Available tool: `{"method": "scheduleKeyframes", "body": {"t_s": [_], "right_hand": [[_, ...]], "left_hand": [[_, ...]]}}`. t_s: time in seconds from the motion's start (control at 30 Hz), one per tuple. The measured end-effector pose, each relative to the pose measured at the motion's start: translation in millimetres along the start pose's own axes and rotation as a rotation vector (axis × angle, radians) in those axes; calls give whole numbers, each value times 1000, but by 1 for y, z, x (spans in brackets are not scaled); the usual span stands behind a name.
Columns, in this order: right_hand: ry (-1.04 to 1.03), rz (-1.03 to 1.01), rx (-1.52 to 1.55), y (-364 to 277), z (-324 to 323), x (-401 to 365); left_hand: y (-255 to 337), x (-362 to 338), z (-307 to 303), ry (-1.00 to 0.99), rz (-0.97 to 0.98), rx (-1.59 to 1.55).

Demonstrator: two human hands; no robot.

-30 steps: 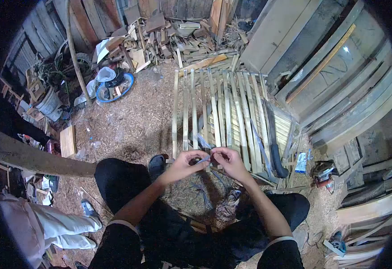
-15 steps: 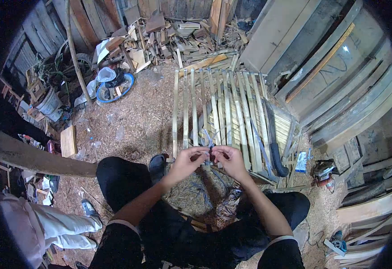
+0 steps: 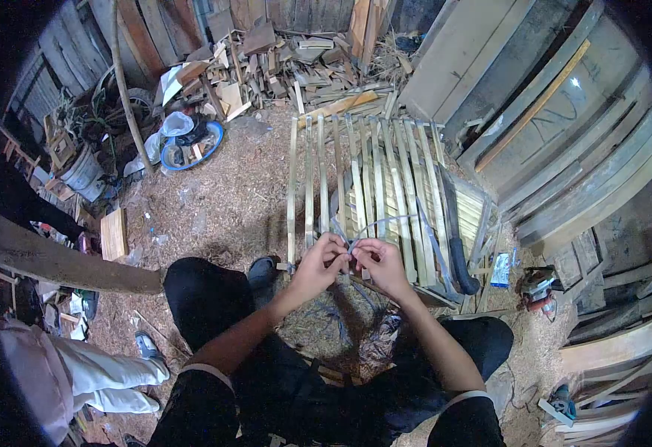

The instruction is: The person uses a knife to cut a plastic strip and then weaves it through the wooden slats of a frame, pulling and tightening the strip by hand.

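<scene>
Thin greyish strip (image 3: 389, 219) curves up from between my fingers over a frame of pale wooden slats (image 3: 309, 179). My left hand (image 3: 320, 264) pinches the strip at the frame's near edge. Close beside it, nearly fingertip to fingertip, my right hand (image 3: 383, 264) is closed on the same strip. The exact point where the fingers meet is too small to make out. A dark curved tool handle (image 3: 461, 261) lies on the right side of the slats.
A blue basin (image 3: 192, 153) with scraps stands at the upper left, near a bucket (image 3: 84, 175). Scrap wood (image 3: 318, 63) is heaped at the back. A person's legs (image 3: 110, 372) are at the lower left. A red power tool (image 3: 540, 290) lies right.
The strip now arcs out to the right over the slats. Both hands have shifted slightly, with the left fingers a little higher and closer to the right ones.
</scene>
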State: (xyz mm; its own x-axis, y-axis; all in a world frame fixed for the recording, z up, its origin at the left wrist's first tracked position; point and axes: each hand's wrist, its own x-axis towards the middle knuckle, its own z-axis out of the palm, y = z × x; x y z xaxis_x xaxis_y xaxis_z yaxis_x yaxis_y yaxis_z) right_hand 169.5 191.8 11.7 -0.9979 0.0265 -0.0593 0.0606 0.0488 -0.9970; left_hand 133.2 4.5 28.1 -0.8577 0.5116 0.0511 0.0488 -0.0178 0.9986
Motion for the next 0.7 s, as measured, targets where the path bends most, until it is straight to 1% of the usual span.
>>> {"method": "scheduleKeyframes", "body": {"t_s": [0.17,0.23,0.3,0.33,0.4,0.43,0.5,0.53,0.6,0.7], "right_hand": [[-13,-23,-24,4,-1,0],[-17,-28,-25,-4,2,-1],[-22,-32,-49,-12,3,-3],[-22,-31,-50,-11,2,-3],[-15,103,25,-10,2,-2],[-13,103,24,-11,1,-1],[-36,58,56,-12,-1,-2],[-34,59,57,-9,-1,-2],[-46,-15,94,-4,1,0],[-21,38,32,-8,0,-2]], "left_hand": [[-4,2,2,18,-10,28],[-5,2,1,28,-8,38],[-4,3,2,66,-82,42],[-2,3,3,66,-83,40],[2,3,2,32,-6,183],[2,3,0,31,-6,182],[1,2,-5,-23,83,238],[0,2,-8,-25,82,237],[-2,4,-13,-56,-28,138],[3,3,-15,-88,-21,86]]}}
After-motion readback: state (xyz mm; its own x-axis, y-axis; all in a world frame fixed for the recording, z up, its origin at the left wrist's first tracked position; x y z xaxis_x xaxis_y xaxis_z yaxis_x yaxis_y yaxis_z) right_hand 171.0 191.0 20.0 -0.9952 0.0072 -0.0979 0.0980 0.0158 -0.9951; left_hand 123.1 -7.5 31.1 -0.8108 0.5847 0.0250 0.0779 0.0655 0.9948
